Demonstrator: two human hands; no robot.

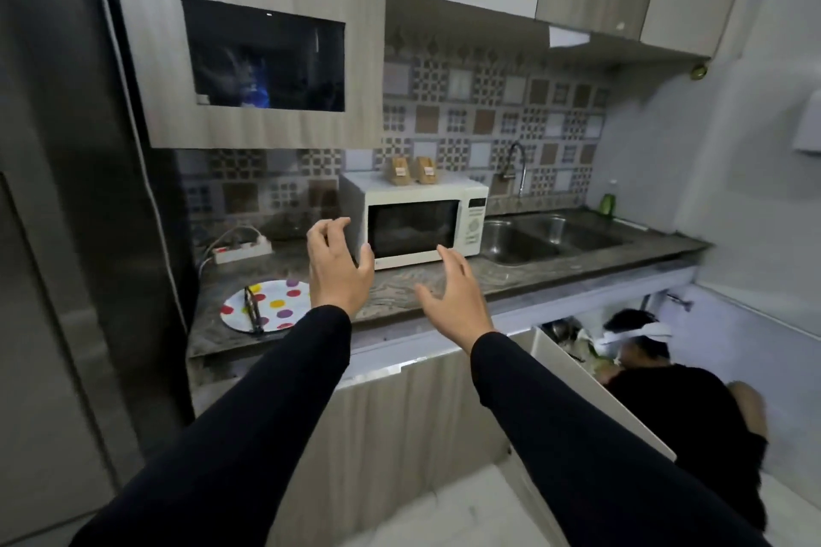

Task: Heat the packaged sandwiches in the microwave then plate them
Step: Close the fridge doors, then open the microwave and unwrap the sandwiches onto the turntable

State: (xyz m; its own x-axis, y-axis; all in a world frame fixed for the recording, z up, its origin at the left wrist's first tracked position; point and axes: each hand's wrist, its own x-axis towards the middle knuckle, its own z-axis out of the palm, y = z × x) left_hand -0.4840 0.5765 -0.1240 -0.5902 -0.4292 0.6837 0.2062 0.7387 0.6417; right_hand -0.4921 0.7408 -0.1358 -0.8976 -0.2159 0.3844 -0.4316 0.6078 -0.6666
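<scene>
Empty grip, both hands [340, 266] outstretched

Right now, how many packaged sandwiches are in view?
2. Both tan wedge-shaped packaged sandwiches stand side by side on top of the white microwave: the left sandwich, the right sandwich. Nothing is discernible behind the dark door glass.

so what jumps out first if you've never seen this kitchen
Two empty hands, left hand and right hand, reach with spread fingers toward the white microwave, door shut, on the counter. Two packaged sandwiches stand on top of it, and a polka-dot plate with black tongs lies at the counter's left.
</scene>
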